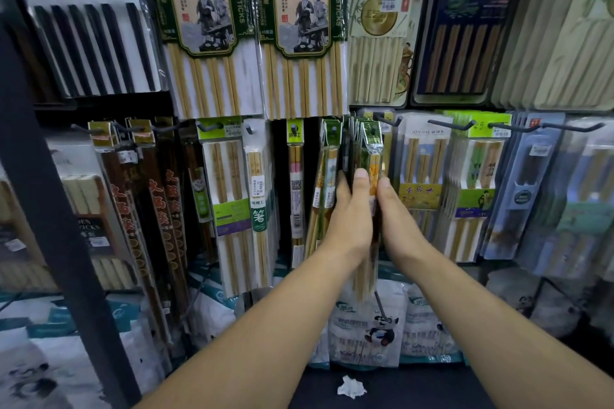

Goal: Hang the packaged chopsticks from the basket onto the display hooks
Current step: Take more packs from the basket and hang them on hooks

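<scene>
A stack of narrow green-topped chopstick packs (371, 149) hangs edge-on at a display hook (382, 118) in the middle of the lower row. My left hand (350, 209) grips the stack from the left, thumb on its front edge. My right hand (395, 212) presses against the stack from the right, thumb up beside the orange print. The packs' lower ends (363, 279) stick out below my wrists. No basket is in view.
Other chopstick packs hang on hooks all around: large green-framed packs (202, 26) above, brown packs (159, 202) to the left, green-labelled packs (475, 186) to the right. A dark upright post (50, 196) stands at left. Panda-print bags (372, 325) lie below, and crumpled white paper (351, 387).
</scene>
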The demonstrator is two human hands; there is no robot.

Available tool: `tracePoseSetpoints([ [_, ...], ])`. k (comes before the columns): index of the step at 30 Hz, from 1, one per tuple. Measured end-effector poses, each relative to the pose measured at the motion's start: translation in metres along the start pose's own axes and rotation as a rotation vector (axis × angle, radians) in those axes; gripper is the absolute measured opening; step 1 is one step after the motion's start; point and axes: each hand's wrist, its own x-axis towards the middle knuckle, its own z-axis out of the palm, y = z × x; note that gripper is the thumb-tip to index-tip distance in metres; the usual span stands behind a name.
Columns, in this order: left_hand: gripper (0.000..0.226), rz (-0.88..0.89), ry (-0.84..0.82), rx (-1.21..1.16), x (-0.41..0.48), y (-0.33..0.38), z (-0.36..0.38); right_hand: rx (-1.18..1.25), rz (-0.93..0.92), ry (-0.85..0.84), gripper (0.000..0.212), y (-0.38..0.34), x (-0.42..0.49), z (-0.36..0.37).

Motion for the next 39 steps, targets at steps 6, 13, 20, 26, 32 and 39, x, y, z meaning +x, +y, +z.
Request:
tracePoseSetpoints([
  [6, 0.065, 0.017, 0.018, -0.065, 0.024, -0.013, 0.004, 0.100, 0.111, -0.027, 0.062, 0.012, 0.017, 0.005],
  [13, 0.067, -0.041, 0.070, -0.023, 0.035, -0.012, 0.005, 0.142, 0.119, -0.022, 0.052, 0.011, 0.026, 0.009],
  [20, 0.069, -0.118, -0.066, 0.023, -0.006, -0.018, -0.002, 0.130, 0.072, 0.001, 0.056, 0.019, 0.008, 0.000],
  [26, 0.038, -0.233, -0.260, 0.385, -0.064, -0.017, -0.039, -0.235, -0.220, 0.331, 0.031, 0.014, -0.027, -0.012],
  [32, 0.017, 0.306, 0.251, 0.587, -0.059, -0.004, -0.071, -0.364, -0.402, 0.320, 0.021, -0.005, -0.051, 0.007],
  [39, 0.061, 0.154, 0.133, 0.379, -0.003, 0.004, -0.063, -0.342, -0.166, 0.034, 0.054, -0.006, -0.034, 0.041],
])
